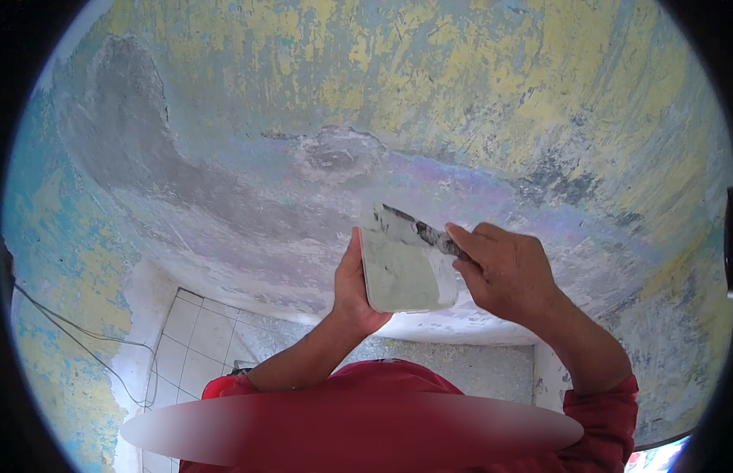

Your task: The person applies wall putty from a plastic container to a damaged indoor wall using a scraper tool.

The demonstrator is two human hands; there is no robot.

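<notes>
- The pale tray [407, 306] is sitting in front of the person's torso, facing the wall, with a smooth pale coating showing on it.
- The left hand [354, 290] is gripping the tray's left side, presumably steadying it and leaving its face accessible.
- The scraper [424, 231] is slanting across the tray's far part; contact cannot be confirmed.
- The right hand [508, 272] is gripping the scraper's handle end, fingers closed, probably for control of the blade angle.
- The wall [461, 71] is showing worn yellow and blue paint, with a rough grey patch [343, 154] exposed.
- White floor tiles [212, 327] and a loose dark cable [90, 335] are appearing at lower left.
</notes>
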